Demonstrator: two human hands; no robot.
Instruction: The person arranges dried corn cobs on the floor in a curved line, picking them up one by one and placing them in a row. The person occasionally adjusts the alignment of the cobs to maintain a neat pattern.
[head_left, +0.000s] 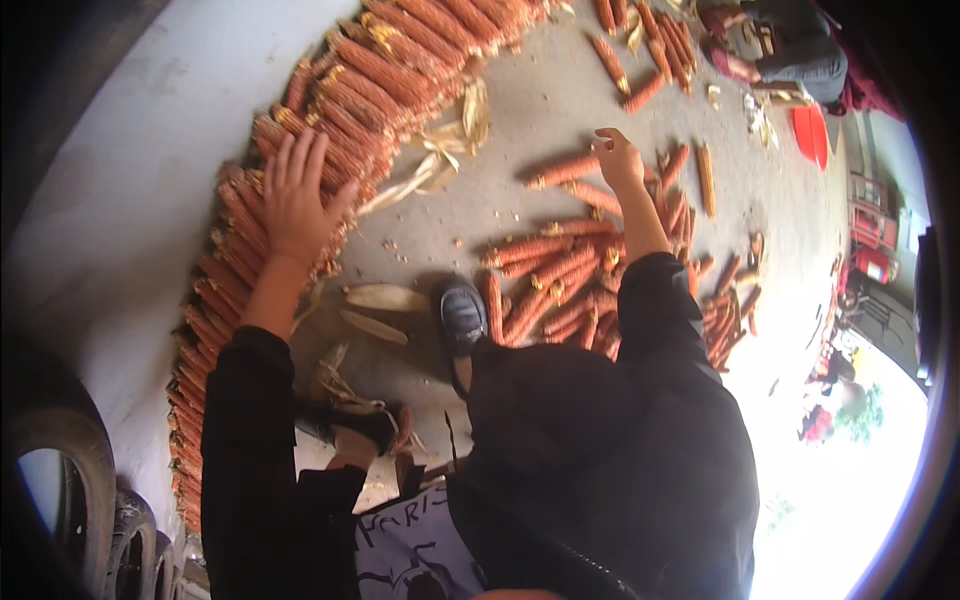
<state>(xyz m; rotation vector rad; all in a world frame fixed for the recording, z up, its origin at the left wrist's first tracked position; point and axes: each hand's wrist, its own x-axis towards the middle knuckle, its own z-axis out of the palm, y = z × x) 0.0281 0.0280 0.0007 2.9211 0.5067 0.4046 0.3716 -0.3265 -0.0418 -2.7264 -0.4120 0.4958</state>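
Note:
My left hand (300, 199) lies palm down, fingers spread, on a stacked row of bare reddish corncobs (375, 90) along the pale wall. Over the floor, my right hand (621, 159) has curled fingers with a gap between them. Just beside it is the end of a loose corncob (559, 172); whether they touch cannot be made out. Below that hand spreads a heap of loose corncobs (562, 270), some with yellow kernels at their tips. My right forearm hides part of this heap.
Dry husks (409, 180) lie beside the row. My shoe (461, 315) stands next to the heap. More cobs (671, 45) are scattered near a seated person (795, 52) and a red basin (810, 137). Tires (67, 427) line the lower left; bright daylight enters at right.

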